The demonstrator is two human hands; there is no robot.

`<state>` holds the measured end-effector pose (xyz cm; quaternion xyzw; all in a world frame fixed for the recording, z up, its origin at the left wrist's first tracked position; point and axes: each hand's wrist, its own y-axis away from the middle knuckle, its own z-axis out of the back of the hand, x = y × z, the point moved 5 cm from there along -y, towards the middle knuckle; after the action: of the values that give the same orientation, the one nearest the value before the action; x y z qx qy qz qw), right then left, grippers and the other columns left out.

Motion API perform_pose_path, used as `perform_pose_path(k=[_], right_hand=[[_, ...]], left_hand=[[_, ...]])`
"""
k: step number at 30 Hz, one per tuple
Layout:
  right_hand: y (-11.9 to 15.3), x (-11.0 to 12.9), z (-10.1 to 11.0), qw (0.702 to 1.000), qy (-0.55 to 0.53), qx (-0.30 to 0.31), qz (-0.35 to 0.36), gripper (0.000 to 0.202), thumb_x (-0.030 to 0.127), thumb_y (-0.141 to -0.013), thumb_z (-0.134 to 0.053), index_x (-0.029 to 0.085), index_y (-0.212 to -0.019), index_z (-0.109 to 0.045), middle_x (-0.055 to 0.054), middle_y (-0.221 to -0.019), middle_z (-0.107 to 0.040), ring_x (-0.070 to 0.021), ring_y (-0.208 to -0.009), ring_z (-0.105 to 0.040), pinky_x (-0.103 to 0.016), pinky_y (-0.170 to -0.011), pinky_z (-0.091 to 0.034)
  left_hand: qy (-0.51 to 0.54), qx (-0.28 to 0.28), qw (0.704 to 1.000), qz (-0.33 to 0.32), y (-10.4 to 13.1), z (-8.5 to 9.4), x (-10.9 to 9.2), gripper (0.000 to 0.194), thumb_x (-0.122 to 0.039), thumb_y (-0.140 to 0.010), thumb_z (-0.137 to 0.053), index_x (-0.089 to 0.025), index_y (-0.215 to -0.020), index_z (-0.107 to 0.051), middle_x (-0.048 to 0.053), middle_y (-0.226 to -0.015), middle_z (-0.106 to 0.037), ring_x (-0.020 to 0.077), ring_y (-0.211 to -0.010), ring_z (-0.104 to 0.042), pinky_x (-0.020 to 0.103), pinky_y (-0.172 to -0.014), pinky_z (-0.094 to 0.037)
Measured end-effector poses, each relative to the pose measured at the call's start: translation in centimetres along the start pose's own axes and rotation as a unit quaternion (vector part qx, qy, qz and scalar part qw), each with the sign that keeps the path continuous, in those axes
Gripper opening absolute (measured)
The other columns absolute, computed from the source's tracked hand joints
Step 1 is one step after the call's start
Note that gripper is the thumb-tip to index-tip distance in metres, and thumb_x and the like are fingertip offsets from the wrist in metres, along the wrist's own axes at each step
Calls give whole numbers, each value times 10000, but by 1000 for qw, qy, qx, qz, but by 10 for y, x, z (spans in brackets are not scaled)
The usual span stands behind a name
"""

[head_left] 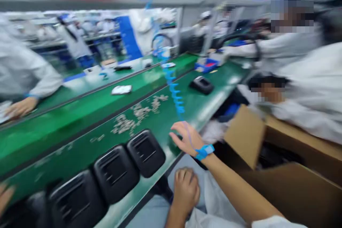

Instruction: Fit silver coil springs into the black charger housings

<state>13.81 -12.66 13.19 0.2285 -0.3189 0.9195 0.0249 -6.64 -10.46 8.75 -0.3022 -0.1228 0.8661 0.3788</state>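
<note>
My right hand, with a blue strap on its wrist, is over the near edge of the green bench. Its thumb stands apart from the fingers and nothing shows in its grasp. My left hand rests on my lap, fingers curled, with no object visible in it. Black square trays or housings line the bench's near side; the closest to my right hand is this black housing. Beyond them lie small pale pieces, scattered. A blue coiled cord hangs above the bench.
An open cardboard box stands at the right, near people in white. Farther along the bench are another black housing and a blue bin. A co-worker's hand is at the left; another blurred hand enters at the lower left edge.
</note>
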Motion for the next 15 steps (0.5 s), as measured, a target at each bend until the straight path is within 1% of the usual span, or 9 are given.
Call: perform_pose_path(k=[2, 3, 5, 7, 9, 10, 12, 13, 15], right_hand=[[-29, -5, -37, 999, -21, 29, 5, 171, 306, -993, -523, 207, -999, -662, -102, -1033, -718, -251, -1007, -662, -410, -927, -548], [-42, -13, -49, 999, -19, 40, 7, 199, 318, -998, -504, 207, -980, -668, -102, -1016, -721, -250, -1000, -665, -406, -931, -543], [-70, -40, -58, 999, 21, 45, 4, 252, 344, -990, -479, 197, -945, -678, -112, -988, -725, -262, -997, -659, -417, -954, -518], [-97, -81, -51, 993, 113, 10, -33, 297, 361, -965, -474, 158, -975, -690, -156, -1013, -715, -297, -1025, -635, -438, -968, -484], [-120, -124, -36, 971, 228, -22, -64, 385, 356, -974, -439, 87, -1077, -694, -234, -1108, -680, -344, -1113, -584, -460, -988, -430], [-129, -143, -29, 960, 270, -19, -67, 430, 350, -994, -410, 55, -1144, -684, -269, -1178, -649, -357, -1158, -557, -462, -999, -405], [-140, -183, -18, 943, 321, 0, -91, 475, 323, -1012, -354, 25, -1168, -690, -308, -1223, -617, -374, -1172, -533, -474, -967, -383], [-143, -202, -12, 934, 339, -2, -110, 487, 320, -1013, -342, 22, -1181, -689, -320, -1244, -599, -386, -1186, -518, -490, -950, -374], [-141, -240, 1, 912, 374, -43, -162, 520, 338, -994, -360, -15, -1256, -638, -366, -1289, -534, -438, -1235, -467, -554, -916, -348]], left_hand=[[-32, 8, 997, 69, 22, 16, 29, 370, -454, -961, -648, -237, -1261, -654, 109, -1275, -654, 251, -1142, -652, 439, -948, -576], [-42, 12, 995, 94, 30, 22, 38, 376, -447, -976, -632, -217, -1274, -633, 107, -1301, -635, 238, -1141, -643, 442, -965, -571], [-54, 12, 990, 133, 36, 27, 48, 387, -443, -990, -617, -194, -1286, -610, 105, -1320, -619, 227, -1138, -635, 450, -982, -564], [-61, 2, 985, 162, 36, 28, 52, 369, -454, -975, -628, -222, -1262, -644, 106, -1287, -648, 240, -1142, -645, 442, -968, -565], [-59, -2, 982, 177, 31, 26, 51, 334, -463, -941, -650, -274, -1212, -699, 102, -1220, -692, 265, -1137, -667, 434, -922, -571], [-56, 2, 982, 179, 27, 24, 50, 318, -464, -920, -661, -300, -1185, -723, 100, -1184, -710, 278, -1127, -679, 436, -890, -573], [-48, 19, 984, 173, 21, 19, 50, 311, -466, -886, -671, -331, -1155, -747, 96, -1142, -727, 295, -1097, -697, 450, -845, -572], [-45, 31, 985, 166, 19, 18, 50, 317, -470, -876, -671, -336, -1152, -751, 96, -1134, -730, 299, -1080, -703, 458, -835, -571], [-43, 56, 986, 153, 16, 16, 53, 324, -479, -866, -666, -339, -1144, -755, 97, -1123, -731, 303, -1060, -708, 466, -827, -569]])
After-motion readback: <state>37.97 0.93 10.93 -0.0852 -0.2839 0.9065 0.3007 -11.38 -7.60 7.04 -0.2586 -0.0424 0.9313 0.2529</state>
